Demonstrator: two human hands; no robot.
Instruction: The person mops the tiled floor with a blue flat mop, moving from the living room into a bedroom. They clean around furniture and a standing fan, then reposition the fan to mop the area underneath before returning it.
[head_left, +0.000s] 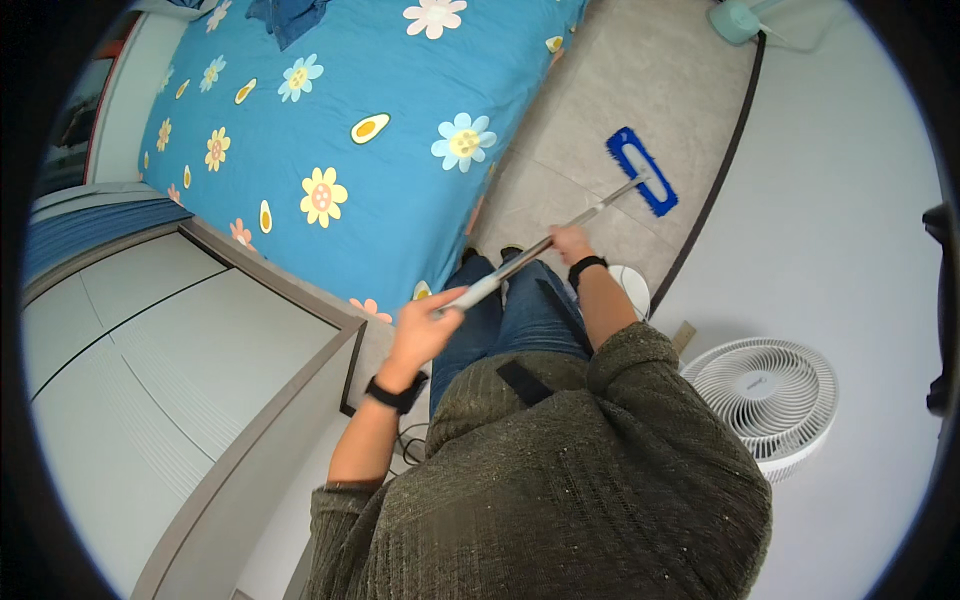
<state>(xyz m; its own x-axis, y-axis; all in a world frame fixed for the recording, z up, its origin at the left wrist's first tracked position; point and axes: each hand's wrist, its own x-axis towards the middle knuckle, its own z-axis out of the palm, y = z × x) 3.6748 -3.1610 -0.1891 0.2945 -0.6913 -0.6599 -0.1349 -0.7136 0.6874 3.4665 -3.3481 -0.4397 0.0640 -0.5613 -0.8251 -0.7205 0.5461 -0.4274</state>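
Note:
A flat mop with a blue fringed head (663, 196) lies on the grey tiled floor (600, 97), between the bed and the wall. Its metal pole (529, 255) runs back towards my body. My left hand (424, 326) is closed round the pale grip at the pole's upper end. Further down the pole, my right hand (571, 244) grips the metal part. Both wrists carry black bands.
A bed with a blue flowered cover (390, 195) stands to the left, with denim clothing (289, 19) on it. A white fan (761, 390) is at the right by the white wall. A white cabinet (187, 322) fills the lower left; cables lie near my feet.

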